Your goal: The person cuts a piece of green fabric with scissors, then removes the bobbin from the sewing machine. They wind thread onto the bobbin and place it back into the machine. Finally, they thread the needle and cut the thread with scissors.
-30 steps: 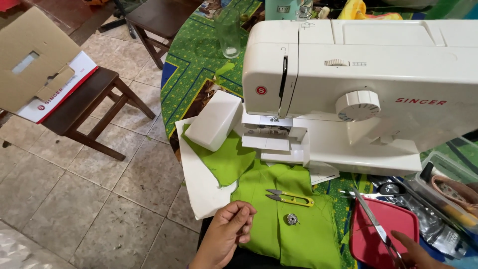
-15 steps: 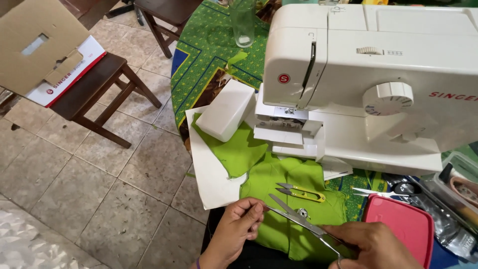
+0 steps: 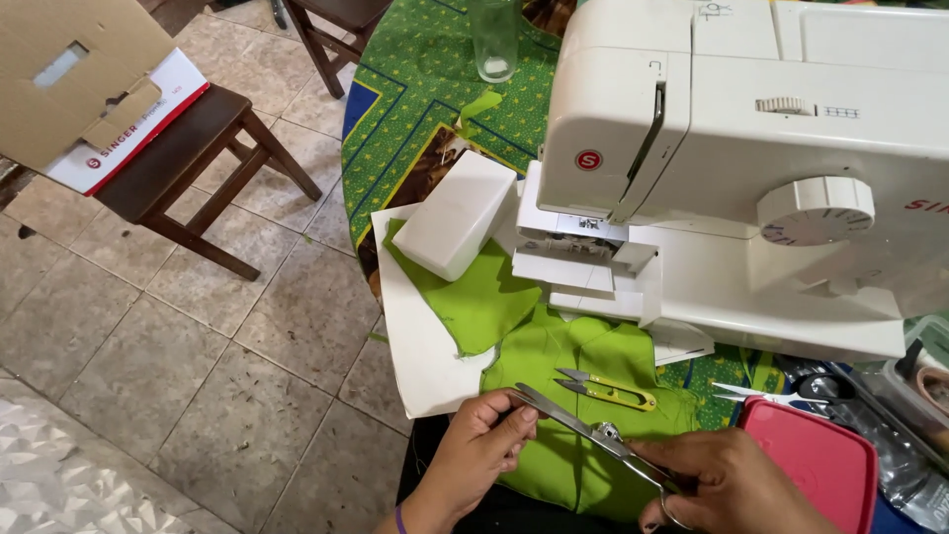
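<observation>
My right hand grips the handles of a pair of steel scissors, blades slightly parted and pointing left over the green fabric. My left hand pinches the fabric's near edge right at the blade tips. A small yellow thread snipper lies on the fabric just beyond the scissors. The fabric runs up under the presser foot of a white sewing machine.
A white accessory box lies on white paper left of the machine. A red lidded container sits at the right, a glass at the back. A wooden stool carrying a cardboard box stands on the tiled floor at left.
My right hand has brought the scissors from beside the red container to the fabric's near edge. My left hand shifted from resting on the fabric to pinching it at the blades.
</observation>
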